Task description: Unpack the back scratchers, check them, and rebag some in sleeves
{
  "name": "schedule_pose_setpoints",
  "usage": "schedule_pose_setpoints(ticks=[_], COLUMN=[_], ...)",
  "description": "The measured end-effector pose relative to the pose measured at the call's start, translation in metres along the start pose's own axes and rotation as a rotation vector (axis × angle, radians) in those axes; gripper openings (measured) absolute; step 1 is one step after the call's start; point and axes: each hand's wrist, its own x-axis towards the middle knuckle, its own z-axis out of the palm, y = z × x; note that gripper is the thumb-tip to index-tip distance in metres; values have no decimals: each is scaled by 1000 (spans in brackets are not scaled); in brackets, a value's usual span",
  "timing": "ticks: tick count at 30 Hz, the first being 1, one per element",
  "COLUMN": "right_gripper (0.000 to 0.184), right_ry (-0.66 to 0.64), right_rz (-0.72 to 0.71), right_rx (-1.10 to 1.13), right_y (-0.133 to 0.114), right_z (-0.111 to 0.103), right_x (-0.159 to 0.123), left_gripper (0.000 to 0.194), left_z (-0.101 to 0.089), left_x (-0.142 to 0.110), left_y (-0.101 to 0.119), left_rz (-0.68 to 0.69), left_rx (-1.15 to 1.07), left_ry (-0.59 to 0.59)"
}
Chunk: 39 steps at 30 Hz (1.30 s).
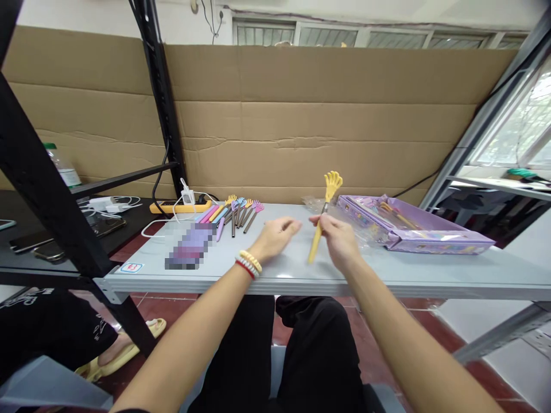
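Note:
My right hand (338,238) holds a yellow back scratcher (315,244) by its shaft, thumb and fingers pinched round it. Its hand-shaped head points up and the handle slants down toward the front of the table. To the left of it, my left hand (275,236) hovers above the table, holding nothing, its fingers loosely bent. Several similar back scratchers (247,213) in yellow, pink, blue and purple lie in a cluster on the left part of the table. On the right is a purple box (439,241) with a few orange-yellow sticks (400,215) inside.
Crumpled clear plastic wrap (365,229) lies beside the box. A blurred-out purple phone-shaped object (191,246) rests at the table's left. Behind it are a yellow power strip (181,206) and white cables. A black shelf post (161,97) and a cardboard wall (322,120) bound the grey table (284,269).

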Motion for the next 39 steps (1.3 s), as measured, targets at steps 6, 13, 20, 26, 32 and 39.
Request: schedule_pose_setpoints(ticks=[6, 13, 20, 26, 32, 39], right_gripper=[37, 27, 39, 42, 27, 37], right_ry=[-107, 61, 552, 717, 187, -109], right_rz=[165, 146, 148, 107, 200, 48], right_rx=[380, 321, 365, 445, 445, 507], right_y=[-4, -30, -53, -54, -40, -17], right_z=[27, -10, -114, -143, -24, 73], right_x=[-37, -13, 29, 32, -10, -64], left_gripper=[29, 30, 40, 42, 38, 37], left_z=[21, -28, -96, -134, -83, -31], left_x=[-45, -85, -150, -166, -116, -87], left_y=[34, 31, 5, -10, 21, 45], left_rz=[-143, -145, -201, -192, -12, -55], left_rx=[23, 630, 956, 1101, 1025, 888], left_ry=[3, -71, -111, 8, 50, 117])
